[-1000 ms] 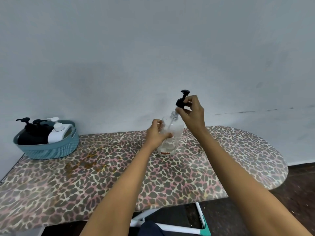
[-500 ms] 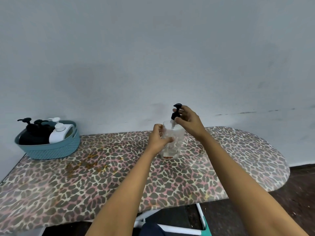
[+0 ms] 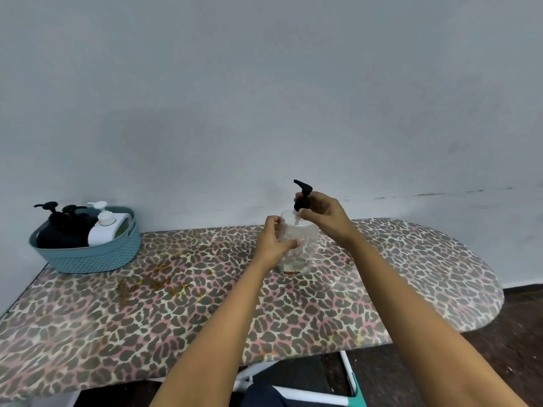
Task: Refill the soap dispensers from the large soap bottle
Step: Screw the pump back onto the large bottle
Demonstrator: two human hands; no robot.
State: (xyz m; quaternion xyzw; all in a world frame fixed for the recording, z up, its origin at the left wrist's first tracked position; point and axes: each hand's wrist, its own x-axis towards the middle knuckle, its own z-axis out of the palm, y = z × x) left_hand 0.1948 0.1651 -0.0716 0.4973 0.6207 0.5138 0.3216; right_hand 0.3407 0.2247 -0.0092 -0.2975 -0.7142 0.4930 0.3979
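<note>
Spotting a teal basket sitting at the far left of the leopard-print ironing board, packed with a couple of black pump bottles and one white pump bottle leaning against its right side. Seeing some orange-brown stains on the cover just right of the basket, a bit nearer.

Moving to the middle: gripping the clear dispenser with the left hand, fingers curled round its left side, bottle upright with its base looking like it's resting on the board. Pinching the black pump head with the right hand, right at the dispenser's neck, spout pointing left. Not managing to tell whether it's screwed on.

Ending at the right with the board's rounded end and dark floor beyond.
</note>
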